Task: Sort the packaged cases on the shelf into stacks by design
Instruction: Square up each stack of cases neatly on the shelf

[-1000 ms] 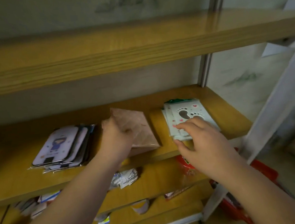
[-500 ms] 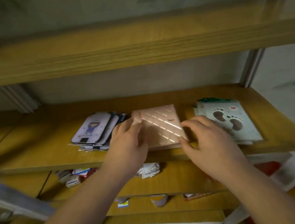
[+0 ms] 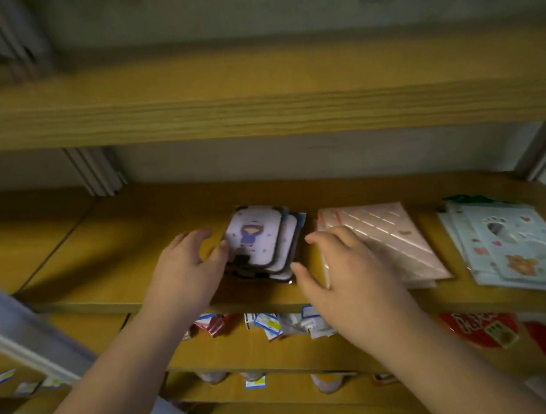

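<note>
A wooden shelf (image 3: 110,254) fills the view, blurred by motion, with a thick board above it hiding the back wall's upper part. Left of the purple stack the shelf lies bare and open. The purple stack (image 3: 261,241), cases with a small cartoon figure, sits near the shelf's front edge, fanned unevenly, its lower cases mostly hidden. Right of it lies the pink striped stack (image 3: 386,239), its near corner covered by a hand. Further right, the pale footprint stack (image 3: 512,245) overhangs the front edge, its print hard to make out. The left hand (image 3: 185,274) is open, thumb touching the purple stack's left side. The right hand (image 3: 346,273) is open too, thumb at its near right corner. Below, small packets (image 3: 275,325) are half hidden.
</note>
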Available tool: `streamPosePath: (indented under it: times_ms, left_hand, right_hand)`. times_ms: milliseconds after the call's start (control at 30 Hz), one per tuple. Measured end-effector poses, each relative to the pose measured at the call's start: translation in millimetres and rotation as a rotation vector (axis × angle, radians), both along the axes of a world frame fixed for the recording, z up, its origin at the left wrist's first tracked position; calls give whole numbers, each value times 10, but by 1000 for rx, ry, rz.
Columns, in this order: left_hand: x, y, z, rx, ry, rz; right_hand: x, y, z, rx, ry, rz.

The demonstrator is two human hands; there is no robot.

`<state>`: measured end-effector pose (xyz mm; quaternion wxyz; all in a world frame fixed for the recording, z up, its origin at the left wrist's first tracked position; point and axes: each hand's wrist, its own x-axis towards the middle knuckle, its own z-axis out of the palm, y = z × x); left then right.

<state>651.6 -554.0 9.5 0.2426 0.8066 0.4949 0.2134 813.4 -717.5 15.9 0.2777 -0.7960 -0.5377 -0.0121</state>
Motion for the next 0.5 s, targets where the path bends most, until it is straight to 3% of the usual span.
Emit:
streamPosePath:
  times_ms: [133,233,367,500]
  left_hand:
    - [67,118,-82,-123,7,-111]
    - [116,174,-105,-187,-75,-266]
    - [178,278,-152,-303,-168,-404]
    - [167,405,-102,-703,-409,-393]
  right_hand:
    - [-189,386,-62,-113,18,-114]
    - [-213,651,-133,-258,235,-211]
    - [-300,804,-219,-156,412,-240]
    - [-363,870,-262,56,661,-252]
